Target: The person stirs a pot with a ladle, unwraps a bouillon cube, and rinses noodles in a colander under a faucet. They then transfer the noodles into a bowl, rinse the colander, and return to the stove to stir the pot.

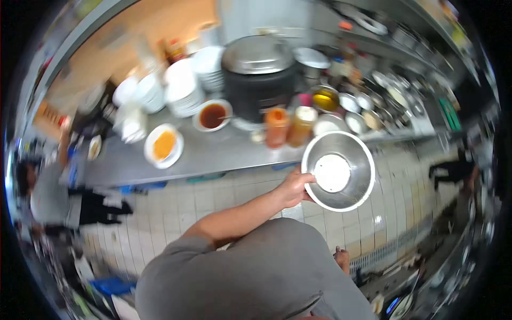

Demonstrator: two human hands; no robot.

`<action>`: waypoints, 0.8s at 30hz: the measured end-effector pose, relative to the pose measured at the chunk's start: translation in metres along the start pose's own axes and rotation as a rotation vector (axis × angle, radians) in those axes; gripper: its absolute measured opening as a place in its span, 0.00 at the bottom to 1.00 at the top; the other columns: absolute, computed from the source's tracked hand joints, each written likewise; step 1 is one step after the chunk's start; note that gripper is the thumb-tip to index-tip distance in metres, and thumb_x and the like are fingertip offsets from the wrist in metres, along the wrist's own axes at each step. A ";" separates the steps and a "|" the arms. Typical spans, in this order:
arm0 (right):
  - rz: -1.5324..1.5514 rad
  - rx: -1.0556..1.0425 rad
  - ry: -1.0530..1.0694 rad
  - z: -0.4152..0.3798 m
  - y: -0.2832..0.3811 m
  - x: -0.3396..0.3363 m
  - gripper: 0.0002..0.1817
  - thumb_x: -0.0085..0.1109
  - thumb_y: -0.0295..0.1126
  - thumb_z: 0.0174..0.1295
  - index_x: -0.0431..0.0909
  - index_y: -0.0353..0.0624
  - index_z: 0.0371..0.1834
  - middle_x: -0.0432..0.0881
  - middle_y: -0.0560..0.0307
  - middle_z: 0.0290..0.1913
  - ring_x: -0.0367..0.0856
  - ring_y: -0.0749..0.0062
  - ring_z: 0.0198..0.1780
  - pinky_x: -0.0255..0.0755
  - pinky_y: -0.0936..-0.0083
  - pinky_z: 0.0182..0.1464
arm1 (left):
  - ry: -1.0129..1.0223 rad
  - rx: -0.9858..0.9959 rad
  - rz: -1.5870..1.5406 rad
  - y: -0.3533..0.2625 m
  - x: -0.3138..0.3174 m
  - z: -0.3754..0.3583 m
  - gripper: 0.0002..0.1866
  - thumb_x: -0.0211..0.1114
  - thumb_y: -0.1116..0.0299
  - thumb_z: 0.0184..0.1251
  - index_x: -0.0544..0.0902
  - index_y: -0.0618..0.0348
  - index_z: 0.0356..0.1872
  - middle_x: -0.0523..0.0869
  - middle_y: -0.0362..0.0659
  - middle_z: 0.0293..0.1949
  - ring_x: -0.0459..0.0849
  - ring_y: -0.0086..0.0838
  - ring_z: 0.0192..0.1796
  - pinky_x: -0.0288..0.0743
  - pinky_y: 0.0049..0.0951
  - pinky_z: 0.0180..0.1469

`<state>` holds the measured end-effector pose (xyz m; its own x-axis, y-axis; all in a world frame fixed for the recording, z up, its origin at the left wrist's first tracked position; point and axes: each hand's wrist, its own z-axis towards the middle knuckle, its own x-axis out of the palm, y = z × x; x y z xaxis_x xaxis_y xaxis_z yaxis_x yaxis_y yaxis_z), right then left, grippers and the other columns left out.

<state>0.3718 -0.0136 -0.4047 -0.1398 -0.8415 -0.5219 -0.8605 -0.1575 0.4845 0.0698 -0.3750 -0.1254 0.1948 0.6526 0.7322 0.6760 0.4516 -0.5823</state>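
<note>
My left hand (294, 188) grips the near left rim of a round steel bowl (358, 160) and holds it out over the tiled floor, just in front of the counter edge. A flat white mass (332, 173) lies in the bottom of the bowl. My left forearm reaches out from my grey shirt. My right hand is out of sight.
A steel counter (213, 154) carries a large black pot (258, 80), stacked white plates (184, 88), a bowl of dark sauce (213, 115), a plate of orange food (164, 145), two orange-filled jars (277, 128) and several small steel bowls (354, 122). People stand at far left (40, 194) and far right (453, 170).
</note>
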 end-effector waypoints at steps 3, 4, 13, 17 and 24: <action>0.109 0.226 -0.157 -0.005 -0.041 -0.048 0.15 0.55 0.37 0.73 0.76 0.30 0.41 0.79 0.49 0.27 0.81 0.63 0.22 0.75 0.66 0.19 | 0.063 -0.040 -0.025 0.044 0.029 0.044 0.29 0.57 0.70 0.66 0.66 0.63 0.69 0.80 0.54 0.60 0.83 0.47 0.60 0.79 0.58 0.59; 0.192 0.199 -0.151 -0.002 -0.056 -0.067 0.14 0.57 0.36 0.71 0.76 0.33 0.38 0.79 0.51 0.25 0.81 0.64 0.23 0.75 0.66 0.21 | 0.020 -0.049 -0.007 0.058 0.037 0.057 0.29 0.56 0.70 0.67 0.65 0.62 0.70 0.78 0.54 0.61 0.82 0.48 0.60 0.78 0.59 0.61; 0.867 0.021 -0.280 0.101 -0.004 -0.207 0.15 0.52 0.40 0.72 0.77 0.37 0.38 0.81 0.52 0.32 0.83 0.66 0.29 0.78 0.70 0.29 | -0.010 -0.213 0.102 0.092 0.102 0.189 0.29 0.52 0.63 0.70 0.65 0.68 0.68 0.77 0.58 0.62 0.82 0.51 0.59 0.79 0.60 0.59; 0.550 -0.076 -0.295 0.166 0.043 -0.259 0.12 0.52 0.37 0.73 0.76 0.39 0.37 0.80 0.54 0.29 0.82 0.68 0.30 0.77 0.69 0.29 | 0.066 -0.261 0.073 0.101 0.142 0.277 0.27 0.52 0.60 0.71 0.68 0.67 0.67 0.79 0.57 0.61 0.83 0.49 0.59 0.79 0.57 0.60; -0.356 0.045 -0.025 0.197 -0.042 -0.313 0.15 0.52 0.33 0.69 0.74 0.36 0.25 0.69 0.52 0.15 0.75 0.59 0.24 0.67 0.56 0.28 | 0.203 -0.365 0.152 0.115 0.251 0.444 0.25 0.54 0.58 0.73 0.71 0.61 0.66 0.83 0.49 0.58 0.85 0.38 0.56 0.79 0.47 0.58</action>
<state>0.3547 0.3581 -0.4003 0.1608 -0.7251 -0.6696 -0.8781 -0.4149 0.2385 -0.1193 0.1114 -0.1652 0.4224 0.5454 0.7239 0.8286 0.0913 -0.5523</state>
